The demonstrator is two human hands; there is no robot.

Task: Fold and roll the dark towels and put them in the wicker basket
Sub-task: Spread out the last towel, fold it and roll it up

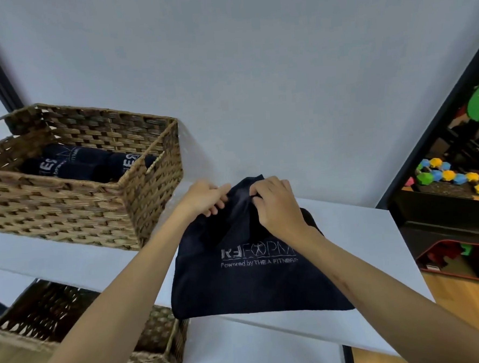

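Both hands grip the far edge of the dark towel (255, 281): left hand (205, 198) and right hand (276, 201) pinch bunched cloth close together at 12 o'clock of it. Best to pull corners apart, match edges, smooth flat before rolling. Towel lies on the white counter (363, 246), near edge overhanging, pale logo facing up. Wicker basket (138, 193) at 10 o'clock already has rolled towels (72, 166) inside.

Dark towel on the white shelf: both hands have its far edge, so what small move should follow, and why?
Probably draw the pinched far edge toward the near edge to make a fold. The left hand and right hand grip the bunched far edge of the dark towel, which lies otherwise spread, logo up, while rolled towels already sit in the wicker basket.
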